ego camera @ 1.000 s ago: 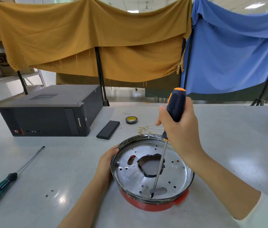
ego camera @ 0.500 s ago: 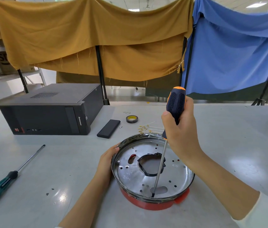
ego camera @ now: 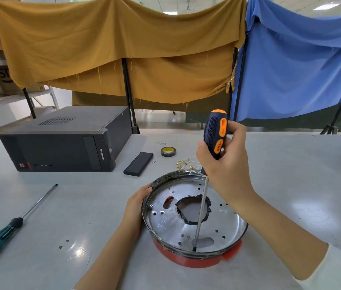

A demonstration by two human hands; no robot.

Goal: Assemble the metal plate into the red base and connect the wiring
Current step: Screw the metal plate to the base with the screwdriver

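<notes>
Already the metal plate (ego camera: 194, 214) sat down inside the red base (ego camera: 198, 259), near the front edge of the grey table (ego camera: 291, 185). Far left lay a spare green-handled screwdriver (ego camera: 8, 229), untouched; behind it a black computer case (ego camera: 60, 147), then a dark flat block (ego camera: 138, 163) and a roll of tape (ego camera: 168, 151). The left hand (ego camera: 137, 208) cupped the plate's left rim, fingers curved against it, steadying the assembly. One screw (ego camera: 151, 205) showed near that rim, apparently seated. The orange-and-navy screwdriver (ego camera: 214, 139) stood nearly upright, its tip down at the plate's front edge beside an oblong cut-out, probably driving a fastener there, though the screw itself was too small to make out. The right hand (ego camera: 226, 164) wrapped firmly round its handle. Loose brass terminals (ego camera: 183, 163) lay just behind the plate, so wiring looked undone.
</notes>
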